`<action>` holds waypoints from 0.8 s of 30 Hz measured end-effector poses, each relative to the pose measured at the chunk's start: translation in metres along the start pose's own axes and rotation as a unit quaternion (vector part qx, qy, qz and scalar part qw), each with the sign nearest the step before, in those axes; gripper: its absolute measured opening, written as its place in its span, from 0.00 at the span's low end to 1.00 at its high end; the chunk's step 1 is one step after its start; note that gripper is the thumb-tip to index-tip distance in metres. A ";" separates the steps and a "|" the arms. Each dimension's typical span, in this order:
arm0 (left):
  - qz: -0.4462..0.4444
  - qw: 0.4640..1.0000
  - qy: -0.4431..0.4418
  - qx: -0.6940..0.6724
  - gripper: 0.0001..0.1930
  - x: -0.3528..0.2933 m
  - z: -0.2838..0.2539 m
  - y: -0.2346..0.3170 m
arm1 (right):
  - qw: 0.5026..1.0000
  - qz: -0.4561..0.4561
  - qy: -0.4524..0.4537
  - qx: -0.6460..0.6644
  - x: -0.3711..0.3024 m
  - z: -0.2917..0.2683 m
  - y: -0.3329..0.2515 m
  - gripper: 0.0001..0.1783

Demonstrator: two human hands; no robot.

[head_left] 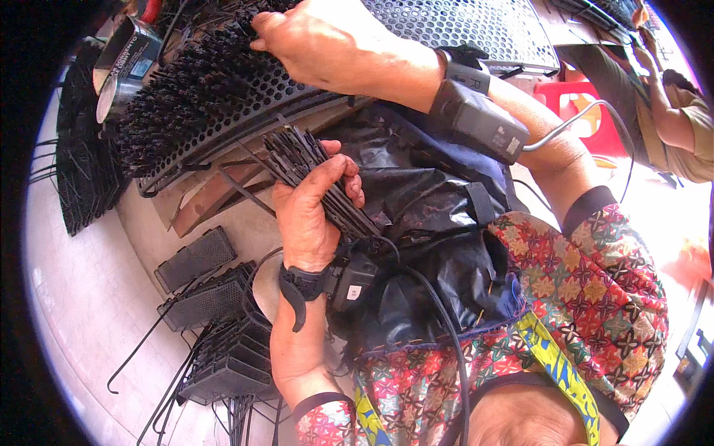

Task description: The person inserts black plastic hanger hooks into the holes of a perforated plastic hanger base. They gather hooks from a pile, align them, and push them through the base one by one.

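Observation:
My left hand (316, 201) is wrapped round a bundle of thin black sticks (349, 208), which leans up and left above my lap. Above it, my right hand (312, 44) reaches over a perforated metal panel (245, 117). Its thumb and fingers are pinched together at the edge of a dense mass of upright black sticks (186, 93) standing on the panel. Whatever lies in that pinch is too small to make out. The panel's bare part (476, 30) shows rows of round holes on the far right side.
Two cans, one open and silvery (117, 97), stand at the panel's left end. Several black mesh racks (230, 364) with long wire handles lie at lower left. Cables run from both my wrist devices. A red stool (580, 119) and another person (673, 123) are at right.

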State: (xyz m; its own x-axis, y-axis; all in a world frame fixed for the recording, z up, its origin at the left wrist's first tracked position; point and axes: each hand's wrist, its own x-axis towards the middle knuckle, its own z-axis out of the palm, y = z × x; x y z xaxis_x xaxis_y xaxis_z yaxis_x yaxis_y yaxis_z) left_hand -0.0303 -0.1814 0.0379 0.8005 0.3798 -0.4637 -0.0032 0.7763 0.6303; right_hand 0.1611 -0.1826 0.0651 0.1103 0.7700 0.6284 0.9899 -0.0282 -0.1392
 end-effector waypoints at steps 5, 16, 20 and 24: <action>0.003 1.000 -0.011 -0.008 0.12 0.000 0.001 0.000 | 0.993 -0.091 -0.072 -0.026 0.011 -0.001 -0.004 0.05; 0.005 0.996 -0.089 0.026 0.13 -0.002 0.005 0.006 | 0.815 0.276 -0.255 0.440 -0.040 -0.052 -0.037 0.16; 0.021 0.994 -0.098 0.037 0.13 -0.002 0.008 0.008 | 0.789 0.325 -0.211 0.476 -0.045 -0.055 -0.034 0.11; 0.001 0.995 -0.066 0.073 0.16 -0.003 0.009 0.005 | 0.772 0.384 -0.181 0.473 -0.052 -0.054 -0.027 0.10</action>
State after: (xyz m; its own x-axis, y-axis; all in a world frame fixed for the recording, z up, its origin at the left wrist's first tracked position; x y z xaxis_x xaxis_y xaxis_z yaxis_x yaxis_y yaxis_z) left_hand -0.0272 -0.1828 0.0483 0.8722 0.3050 -0.3825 0.0738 0.6909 0.7192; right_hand 0.1338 -0.2569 0.0776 0.4310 0.8900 -0.1485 0.1174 -0.2185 -0.9688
